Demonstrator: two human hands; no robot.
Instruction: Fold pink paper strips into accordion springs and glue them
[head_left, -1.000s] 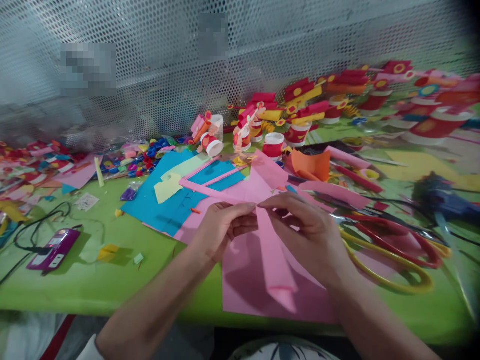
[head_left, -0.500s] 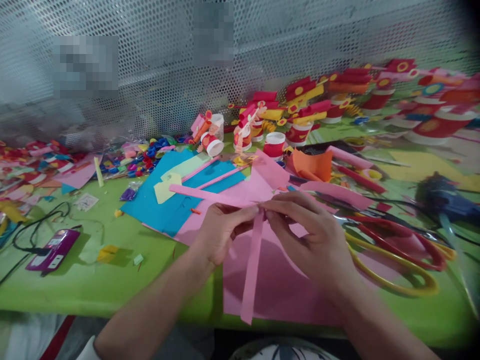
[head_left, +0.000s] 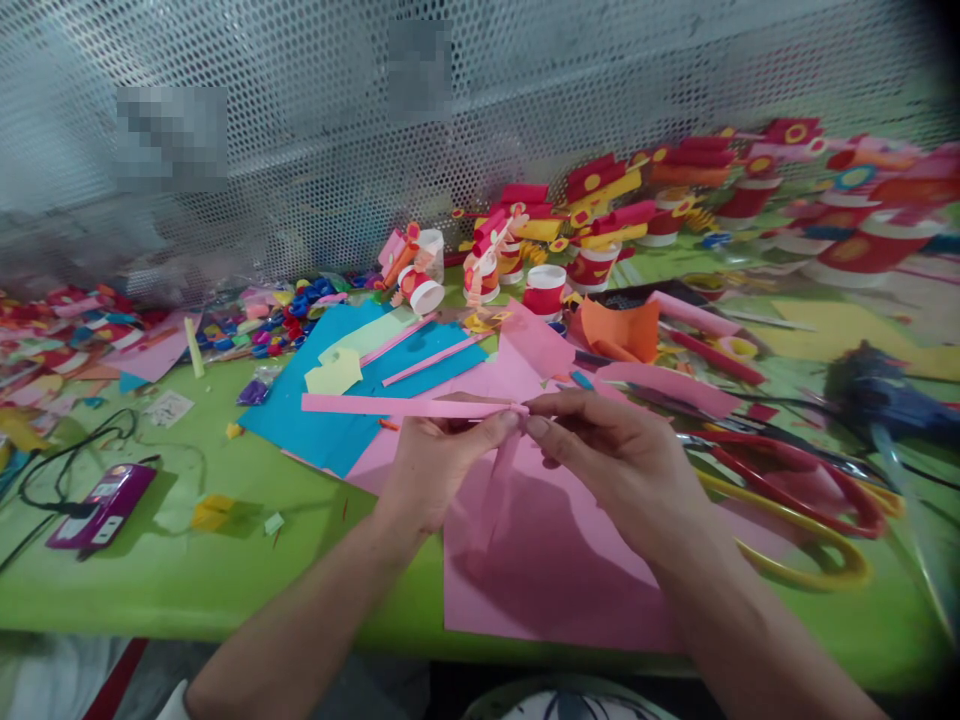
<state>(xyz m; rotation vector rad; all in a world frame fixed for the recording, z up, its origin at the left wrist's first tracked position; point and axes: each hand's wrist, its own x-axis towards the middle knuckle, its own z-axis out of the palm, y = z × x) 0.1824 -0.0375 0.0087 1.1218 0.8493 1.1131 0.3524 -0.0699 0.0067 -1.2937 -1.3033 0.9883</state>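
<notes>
Two pink paper strips meet between my fingertips above a pink sheet [head_left: 555,580]. One pink paper strip [head_left: 360,405] sticks out level to the left, over the blue sheet [head_left: 300,425]. The other hangs down toward me and is smeared by motion. My left hand [head_left: 439,455] pinches the strips near where they join, thumb on top. My right hand [head_left: 611,450] pinches the same joint from the right, its thumb and forefinger touching the strip ends. Just right of that hand lie scissors [head_left: 806,575] with yellow handles and scissors [head_left: 817,450] with red handles.
A glue gun [head_left: 874,400] lies at the right. Red paper cups [head_left: 545,290] and several finished paper models stand along the perforated metal wall [head_left: 315,160]. On the left are a purple device [head_left: 105,510] with a cable and paper scraps [head_left: 212,512].
The left-pointing strip has swung down to nearly level. The hanging strip has swung and is now blurred and partly in shadow. Both hands keep their pinch at the joint.
</notes>
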